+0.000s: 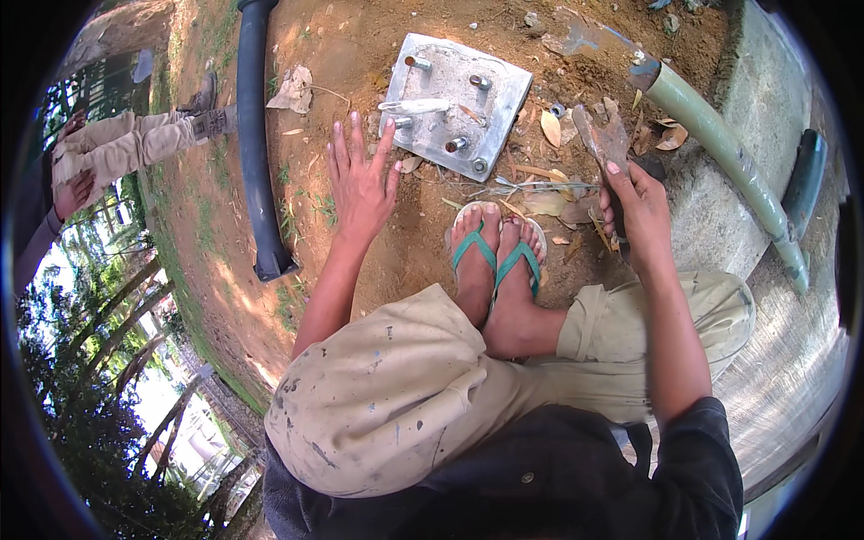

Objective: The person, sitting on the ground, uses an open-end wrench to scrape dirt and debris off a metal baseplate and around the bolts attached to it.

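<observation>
My left hand (363, 175) is held open, fingers spread, palm down. Its index fingertip is at the left edge of a square metal plate (468, 76), by one of the upright bolts (402, 121); whether it touches cannot be seen. Grey grit crusts the plate, and a whitish elongated piece (416, 105) lies across it. In my closed right hand (643, 211) is a rusty flat-bladed hand tool (605, 139) with a notched end and dark handle. The blade points away from me, over dry leaves right of the plate. Thin wires (549, 185) lie beside that hand.
A black pipe (255, 135) lies on the soil at left. At right, a greenish pipe (720, 135) rests against a concrete edge (693, 216), with a short dark pipe (804, 183) beyond. My sandalled feet (499, 256) are just below the plate. Another person's legs (135, 148) show far left.
</observation>
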Available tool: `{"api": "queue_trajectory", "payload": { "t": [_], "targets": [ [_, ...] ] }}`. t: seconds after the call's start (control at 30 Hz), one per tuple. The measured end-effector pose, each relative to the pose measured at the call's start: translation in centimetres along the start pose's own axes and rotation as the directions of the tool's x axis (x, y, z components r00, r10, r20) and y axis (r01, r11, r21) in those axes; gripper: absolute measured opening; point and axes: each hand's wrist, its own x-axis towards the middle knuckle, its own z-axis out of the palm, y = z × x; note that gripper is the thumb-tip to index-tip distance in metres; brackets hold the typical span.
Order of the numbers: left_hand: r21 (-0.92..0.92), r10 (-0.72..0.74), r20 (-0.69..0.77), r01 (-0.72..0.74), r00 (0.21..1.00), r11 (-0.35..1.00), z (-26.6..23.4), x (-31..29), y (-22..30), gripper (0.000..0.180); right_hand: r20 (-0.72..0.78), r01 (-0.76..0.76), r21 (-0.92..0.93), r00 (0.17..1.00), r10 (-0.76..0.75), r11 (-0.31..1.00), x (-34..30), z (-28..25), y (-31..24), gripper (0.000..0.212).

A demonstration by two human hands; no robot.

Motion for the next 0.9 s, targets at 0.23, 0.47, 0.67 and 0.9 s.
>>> {"api": "queue_trajectory", "payload": {
  "t": [0.23, 0.47, 0.67, 0.9],
  "targets": [
    [-0.308, -0.169, -0.065, 0.141, 0.984, 0.941, 2.9, -1.5, 0.6, 0.074, -0.031, 0.011, 0.042, 0.999, -0.01, 0.999, 0.2, 0.4, 0.1, 0.03],
    [-0.808, -0.264, 0.068, 0.209, 0.962, 0.552, 5.2, 0.0, 1.3, 0.083, -0.022, 0.006, 0.009, 1.0, -0.005, 1.0, 0.1, 0.7, 0.1, 0.029],
    [-0.824, -0.297, 0.051, 0.208, 0.953, 0.526, 7.5, -0.1, 0.2, 0.081, -0.012, 0.018, -0.023, 1.0, -0.018, 1.0, 0.3, 0.6, 0.2, 0.03],
    [-0.901, -0.348, 0.134, 0.26, 0.928, 0.348, 6.8, 0.0, 1.5, 0.08, 0.0, 0.003, -0.037, 1.0, -0.003, 0.999, 0.1, 0.5, 0.3, 0.029]
  ]
}}
